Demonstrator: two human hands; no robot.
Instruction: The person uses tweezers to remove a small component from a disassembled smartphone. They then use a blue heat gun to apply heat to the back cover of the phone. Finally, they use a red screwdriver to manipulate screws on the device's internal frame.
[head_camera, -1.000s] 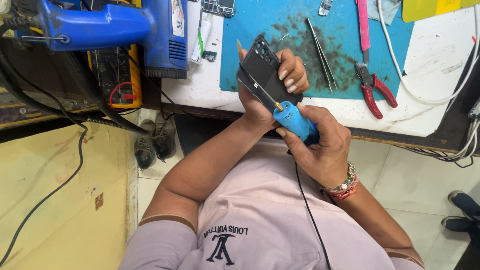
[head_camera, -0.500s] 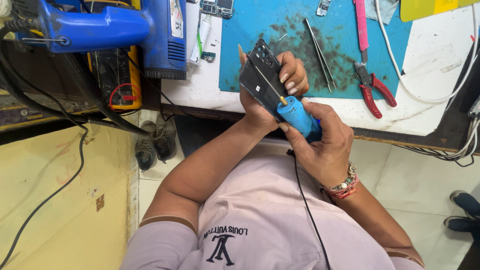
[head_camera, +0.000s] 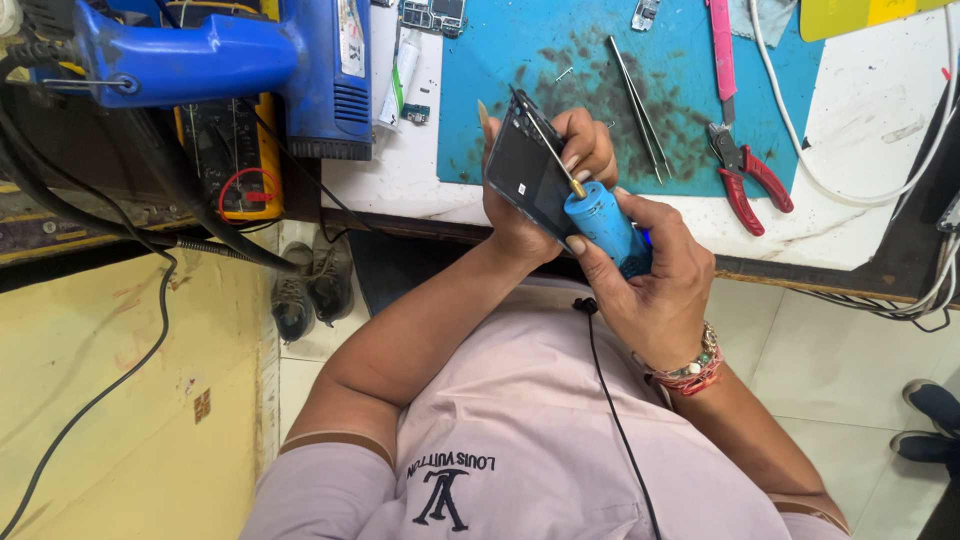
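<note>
Head camera is showing the left hand (head_camera: 535, 215) gripping a dark phone (head_camera: 530, 175) just over the blue mat's (head_camera: 500, 60) near edge, while the right hand (head_camera: 655, 275) is clasping a blue screwdriver (head_camera: 603, 222). Its tip is probably risking slipping and scratching the phone.

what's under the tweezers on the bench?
The tweezers lie on a blue work mat, on a patch smeared with dark grime. The mat sits on the white bench top. What lies beneath the mat is covered.
</note>
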